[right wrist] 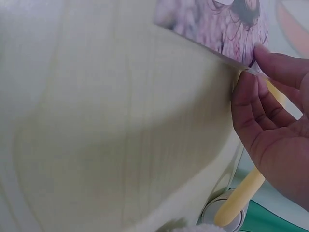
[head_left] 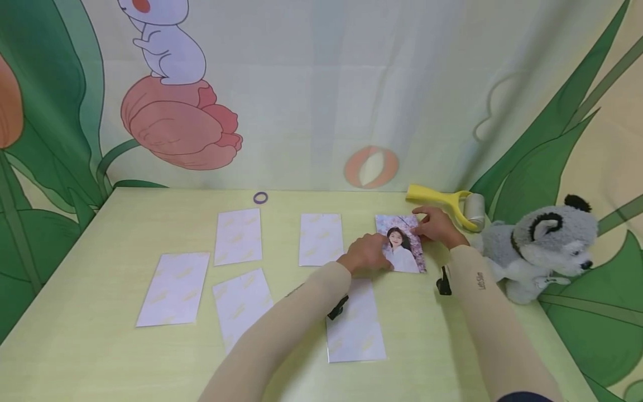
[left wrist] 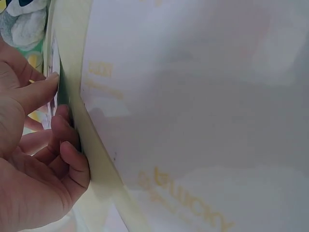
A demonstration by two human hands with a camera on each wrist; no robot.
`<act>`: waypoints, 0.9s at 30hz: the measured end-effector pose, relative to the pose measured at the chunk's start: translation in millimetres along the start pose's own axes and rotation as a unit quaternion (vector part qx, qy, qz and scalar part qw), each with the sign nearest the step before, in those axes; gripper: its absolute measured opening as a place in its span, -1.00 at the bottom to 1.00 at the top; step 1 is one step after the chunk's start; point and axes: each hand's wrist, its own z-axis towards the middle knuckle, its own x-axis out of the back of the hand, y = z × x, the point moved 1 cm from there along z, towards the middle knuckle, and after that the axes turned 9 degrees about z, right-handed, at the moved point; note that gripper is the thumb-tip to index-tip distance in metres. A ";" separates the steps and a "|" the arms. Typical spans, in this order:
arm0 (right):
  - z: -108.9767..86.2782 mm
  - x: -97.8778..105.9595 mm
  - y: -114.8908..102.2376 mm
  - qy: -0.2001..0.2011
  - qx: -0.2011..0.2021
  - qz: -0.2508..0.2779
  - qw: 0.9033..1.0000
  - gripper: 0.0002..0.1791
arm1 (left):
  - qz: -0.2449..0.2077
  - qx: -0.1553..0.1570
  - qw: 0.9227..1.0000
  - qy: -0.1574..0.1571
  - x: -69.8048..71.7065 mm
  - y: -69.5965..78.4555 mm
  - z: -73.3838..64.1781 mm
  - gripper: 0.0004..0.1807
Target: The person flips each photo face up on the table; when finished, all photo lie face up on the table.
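A printed photo [head_left: 402, 258] of a person in white among pink blossoms is at the table's right side, picture side up. My left hand [head_left: 368, 252] pinches its left edge; in the left wrist view the thumb and fingers [left wrist: 67, 128] lie on either side of that edge. The right hand [head_left: 436, 226] pinches the opposite edge, with thumb and fingertips [right wrist: 268, 60] meeting there in the right wrist view. Close by the left hand lie white photo backs with yellow marks, one behind it [head_left: 321, 240] and one below its wrist [head_left: 359, 329].
More white photo backs lie to the left: one upper [head_left: 238, 237], one lower [head_left: 241, 301], one far left [head_left: 173, 289]. A purple ring [head_left: 260, 197] sits near the back edge. A yellow-handled lint roller [head_left: 437, 196] and a grey plush dog [head_left: 537, 245] stand at right.
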 end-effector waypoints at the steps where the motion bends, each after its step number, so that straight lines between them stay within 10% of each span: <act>1: 0.5 -0.3 0.6 0.002 0.003 -0.006 1.000 -0.34 | 0.003 0.002 1.000 -0.001 -0.2 0.3 0.7 -0.27; 27: 0.7 -0.8 0.8 0.008 0.006 -0.035 0.999 -0.35 | 0.038 -0.005 0.999 0.002 -4.9 2.0 3.8 -0.56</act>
